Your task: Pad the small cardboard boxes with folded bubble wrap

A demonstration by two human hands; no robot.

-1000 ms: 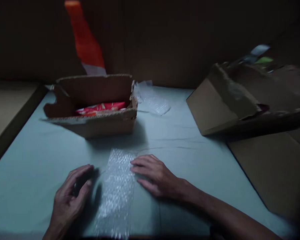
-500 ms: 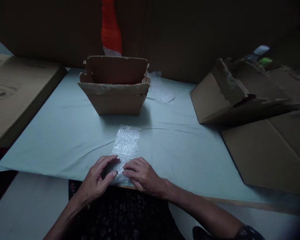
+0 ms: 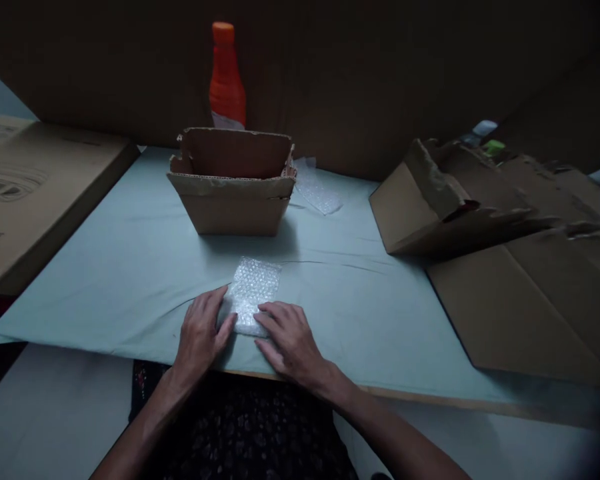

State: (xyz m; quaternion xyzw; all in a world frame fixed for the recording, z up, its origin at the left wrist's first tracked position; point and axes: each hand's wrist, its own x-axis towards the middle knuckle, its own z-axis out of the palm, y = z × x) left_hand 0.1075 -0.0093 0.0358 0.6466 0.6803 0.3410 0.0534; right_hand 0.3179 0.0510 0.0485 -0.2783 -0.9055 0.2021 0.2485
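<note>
A strip of clear bubble wrap [image 3: 253, 292] lies on the pale green tablecloth [image 3: 130, 267] near the front edge. My left hand [image 3: 203, 330] rests flat at its left near corner, fingers stretched out and touching the wrap. On the right near corner my right hand [image 3: 287, 337] presses down with spread fingers. Neither hand grips anything. The near end of the wrap looks rolled or folded over under my fingertips.
An open cardboard box [image 3: 233, 183] stands behind the wrap, with an orange bottle [image 3: 227, 77] behind it. Another bubble wrap piece [image 3: 317, 190] lies to the box's right. Torn flattened cardboard [image 3: 505, 253] covers the right side. A printed flat carton [image 3: 35, 187] lies at left.
My hands came together onto the wrap's near end and pushed it forward, so the visible strip is shorter. The view pulled back and tilted, bringing the bottle into sight.
</note>
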